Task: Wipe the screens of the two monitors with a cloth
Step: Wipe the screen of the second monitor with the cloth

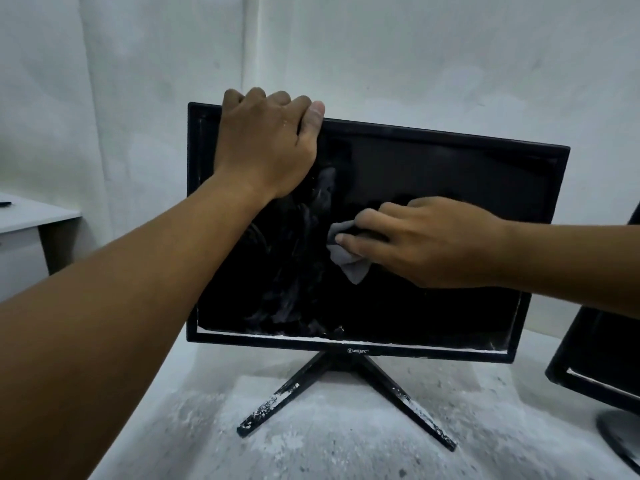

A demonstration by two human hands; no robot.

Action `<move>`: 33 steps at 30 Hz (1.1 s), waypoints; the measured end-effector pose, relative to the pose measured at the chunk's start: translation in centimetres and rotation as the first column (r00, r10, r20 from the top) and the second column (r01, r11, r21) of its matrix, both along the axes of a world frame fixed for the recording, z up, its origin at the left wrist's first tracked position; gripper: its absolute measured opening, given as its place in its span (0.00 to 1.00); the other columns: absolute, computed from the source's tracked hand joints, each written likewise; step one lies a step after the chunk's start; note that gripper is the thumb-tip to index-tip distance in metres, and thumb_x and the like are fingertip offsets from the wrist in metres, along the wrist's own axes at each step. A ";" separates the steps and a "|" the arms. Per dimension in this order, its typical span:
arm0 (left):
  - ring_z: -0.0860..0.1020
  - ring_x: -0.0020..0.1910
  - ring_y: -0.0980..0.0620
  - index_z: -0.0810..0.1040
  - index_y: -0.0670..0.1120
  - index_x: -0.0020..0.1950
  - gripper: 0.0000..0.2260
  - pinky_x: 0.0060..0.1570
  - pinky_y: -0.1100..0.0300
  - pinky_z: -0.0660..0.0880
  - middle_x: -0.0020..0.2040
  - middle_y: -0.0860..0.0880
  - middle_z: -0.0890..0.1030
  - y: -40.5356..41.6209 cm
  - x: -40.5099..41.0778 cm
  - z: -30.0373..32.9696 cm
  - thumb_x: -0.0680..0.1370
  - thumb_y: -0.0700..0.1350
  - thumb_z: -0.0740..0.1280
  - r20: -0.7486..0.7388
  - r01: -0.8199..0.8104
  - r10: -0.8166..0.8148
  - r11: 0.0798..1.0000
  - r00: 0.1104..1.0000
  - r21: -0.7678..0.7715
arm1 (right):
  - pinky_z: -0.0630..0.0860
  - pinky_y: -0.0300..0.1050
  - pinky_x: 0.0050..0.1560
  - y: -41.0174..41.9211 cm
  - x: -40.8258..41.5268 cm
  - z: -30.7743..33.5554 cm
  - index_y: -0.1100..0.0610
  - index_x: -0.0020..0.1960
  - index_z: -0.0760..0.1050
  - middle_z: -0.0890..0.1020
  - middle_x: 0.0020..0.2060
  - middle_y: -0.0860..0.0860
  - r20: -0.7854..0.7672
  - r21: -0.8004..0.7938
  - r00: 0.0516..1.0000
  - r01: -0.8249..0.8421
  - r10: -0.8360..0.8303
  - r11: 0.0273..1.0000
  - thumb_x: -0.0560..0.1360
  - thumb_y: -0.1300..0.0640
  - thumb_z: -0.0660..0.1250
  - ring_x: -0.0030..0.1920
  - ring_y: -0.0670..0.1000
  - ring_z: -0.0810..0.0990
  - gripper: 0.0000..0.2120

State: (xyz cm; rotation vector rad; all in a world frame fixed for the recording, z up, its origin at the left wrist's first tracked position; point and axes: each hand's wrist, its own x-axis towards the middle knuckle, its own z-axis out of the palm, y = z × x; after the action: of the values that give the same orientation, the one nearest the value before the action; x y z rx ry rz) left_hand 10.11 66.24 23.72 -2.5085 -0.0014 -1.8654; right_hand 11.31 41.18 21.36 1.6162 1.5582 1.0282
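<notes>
A black monitor on a V-shaped stand faces me in the middle of the view. White smears and dust cover the left half of its screen and its lower edge. My left hand grips the top left edge of its frame, fingers curled over the top. My right hand presses a small grey cloth flat against the middle of the screen. A second black monitor stands at the right edge, only its lower left corner and round base showing.
Both monitors stand on a pale surface speckled with white dust. The stand's two legs spread toward me. A white desk sits at the far left. A pale wall rises close behind.
</notes>
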 end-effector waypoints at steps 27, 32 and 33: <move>0.67 0.43 0.48 0.75 0.48 0.44 0.22 0.52 0.47 0.63 0.42 0.48 0.80 0.0 0.1 -0.1 0.84 0.55 0.46 -0.023 0.014 -0.015 0.999 1.000 -0.041 | 0.76 0.51 0.35 -0.3 0.2 -1.0 0.58 0.75 0.69 0.76 0.59 0.57 0.017 -0.054 1.000 -0.023 0.024 0.998 0.81 0.58 0.60 0.45 0.56 0.77 0.22; 0.70 0.43 0.46 0.75 0.48 0.45 0.22 0.52 0.47 0.63 0.43 0.47 0.80 -0.2 0.1 0.0 0.84 0.55 0.46 -0.026 0.004 -0.005 1.000 1.000 -0.031 | 0.72 0.50 0.28 1.7 0.3 3.1 0.58 0.73 0.70 0.76 0.58 0.61 0.026 0.399 0.998 0.039 -0.054 0.916 0.82 0.55 0.62 0.44 0.62 0.79 0.20; 0.72 0.44 0.45 0.75 0.48 0.45 0.22 0.52 0.47 0.63 0.43 0.47 0.81 -0.2 0.1 0.0 0.84 0.55 0.46 -0.026 0.001 -0.002 1.000 1.000 -0.028 | 0.71 0.49 0.27 2.1 0.2 3.2 0.58 0.74 0.70 0.76 0.59 0.61 -0.002 0.473 0.997 0.074 -0.083 0.878 0.82 0.54 0.61 0.45 0.63 0.79 0.21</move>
State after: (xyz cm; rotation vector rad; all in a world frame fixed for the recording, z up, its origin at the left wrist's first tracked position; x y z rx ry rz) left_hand 10.20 66.05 23.72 -2.5518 -0.0256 -1.8463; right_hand 11.49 43.24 24.56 1.9659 1.2743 1.4563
